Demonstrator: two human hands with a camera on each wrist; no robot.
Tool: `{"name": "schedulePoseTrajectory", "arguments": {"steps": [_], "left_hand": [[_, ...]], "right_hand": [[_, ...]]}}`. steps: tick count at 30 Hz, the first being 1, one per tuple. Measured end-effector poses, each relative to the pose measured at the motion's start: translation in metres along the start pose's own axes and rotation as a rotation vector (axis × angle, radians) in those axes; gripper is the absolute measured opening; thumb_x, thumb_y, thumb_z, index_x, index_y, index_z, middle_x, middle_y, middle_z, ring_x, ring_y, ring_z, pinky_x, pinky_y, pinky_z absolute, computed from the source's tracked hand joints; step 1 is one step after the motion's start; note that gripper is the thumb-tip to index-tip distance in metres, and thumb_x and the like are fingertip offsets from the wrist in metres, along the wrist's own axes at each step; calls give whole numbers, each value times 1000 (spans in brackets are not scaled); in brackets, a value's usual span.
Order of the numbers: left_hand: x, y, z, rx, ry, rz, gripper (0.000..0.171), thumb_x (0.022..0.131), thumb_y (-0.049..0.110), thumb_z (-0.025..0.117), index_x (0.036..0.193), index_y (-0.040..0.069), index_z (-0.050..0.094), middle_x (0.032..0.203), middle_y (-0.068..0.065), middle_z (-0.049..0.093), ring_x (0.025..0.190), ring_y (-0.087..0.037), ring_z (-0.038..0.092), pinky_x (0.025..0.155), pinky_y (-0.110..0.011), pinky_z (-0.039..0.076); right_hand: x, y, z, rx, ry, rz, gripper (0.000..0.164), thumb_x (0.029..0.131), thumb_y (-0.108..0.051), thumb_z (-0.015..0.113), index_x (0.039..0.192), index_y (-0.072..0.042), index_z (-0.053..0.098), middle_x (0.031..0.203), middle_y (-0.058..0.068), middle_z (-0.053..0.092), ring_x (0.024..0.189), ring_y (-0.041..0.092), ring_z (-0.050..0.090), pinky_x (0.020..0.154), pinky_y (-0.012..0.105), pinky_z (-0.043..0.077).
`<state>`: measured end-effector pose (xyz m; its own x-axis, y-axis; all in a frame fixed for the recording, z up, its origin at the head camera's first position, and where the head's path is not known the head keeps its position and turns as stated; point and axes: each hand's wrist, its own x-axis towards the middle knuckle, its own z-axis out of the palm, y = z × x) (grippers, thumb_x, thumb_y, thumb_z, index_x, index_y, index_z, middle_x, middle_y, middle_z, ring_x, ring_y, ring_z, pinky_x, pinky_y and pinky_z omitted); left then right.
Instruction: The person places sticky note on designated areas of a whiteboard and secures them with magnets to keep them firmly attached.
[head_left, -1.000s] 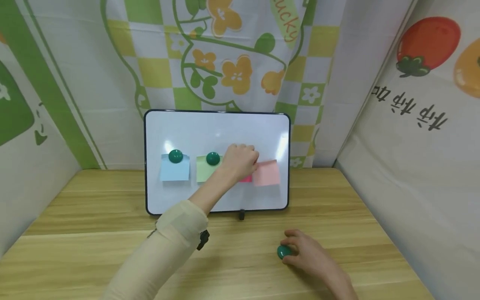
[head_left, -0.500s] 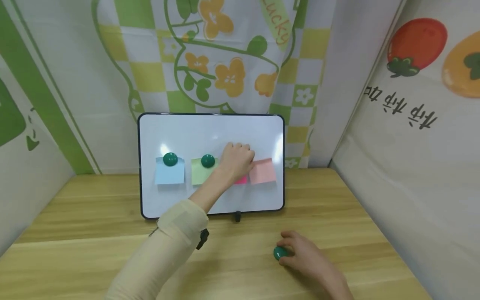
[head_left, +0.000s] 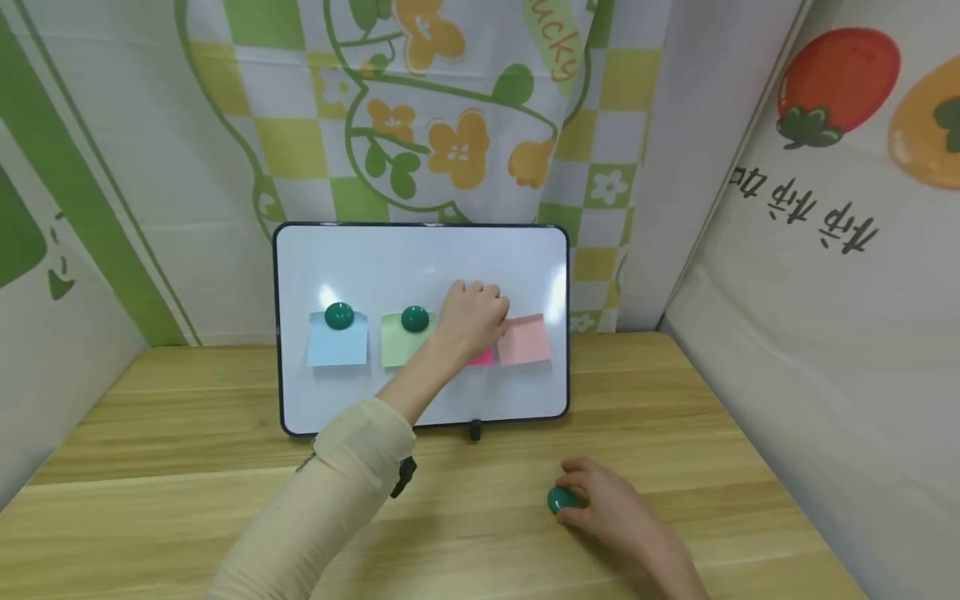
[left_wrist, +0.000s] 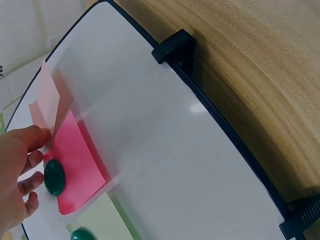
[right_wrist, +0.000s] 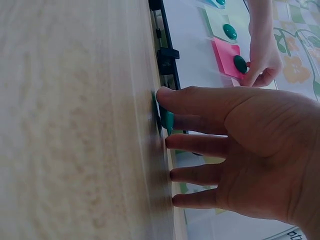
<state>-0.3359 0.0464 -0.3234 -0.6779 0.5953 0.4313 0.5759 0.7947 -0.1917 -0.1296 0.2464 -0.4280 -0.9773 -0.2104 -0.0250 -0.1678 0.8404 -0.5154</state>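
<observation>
My left hand is up at the whiteboard, pinching the top left corner of a pale pink sticky note. In the left wrist view that note stands away from the board at one side. Right beside the fingers, a green round magnet sits on a hot pink sticky note, which the hand mostly covers in the head view. Down on the table my right hand has its thumb and fingertips around another green magnet, partly hidden behind the thumb in the right wrist view.
Green magnets sit on a blue sticky note and a light green sticky note to the left. Black clips support the board's lower edge on the wooden table. Printed curtains enclose the back and sides.
Both hands keep nearly the same positions, at the pale pink note and the table magnet. The head view has shifted slightly.
</observation>
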Motion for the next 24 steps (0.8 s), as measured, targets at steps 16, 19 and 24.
{"name": "schedulePoseTrajectory", "arguments": {"steps": [16,19,24], "left_hand": [[-2,-1,-1,3,14,7,19,95,33,66,104,19,75,95,0,70,84,-21,62,75,-35,48],[-3,-1,-1,3,15,5,19,95,34,67,104,19,75,96,0,70,84,-20,62,76,-34,48],[-4,-1,1,5,8,-5,20,95,35,67,104,20,75,96,1,69,84,-19,60,76,-33,47]], "right_hand": [[22,-14,-7,-35,118,-13,40,85,-17,77,122,-4,68,136,15,59,125,37,57,105,53,46],[31,-21,-12,-81,222,-92,40,82,-14,81,118,-1,70,129,16,63,119,34,61,101,48,50],[46,-26,-22,-142,382,-210,42,77,-12,85,114,1,71,124,17,64,112,33,64,95,46,54]]}}
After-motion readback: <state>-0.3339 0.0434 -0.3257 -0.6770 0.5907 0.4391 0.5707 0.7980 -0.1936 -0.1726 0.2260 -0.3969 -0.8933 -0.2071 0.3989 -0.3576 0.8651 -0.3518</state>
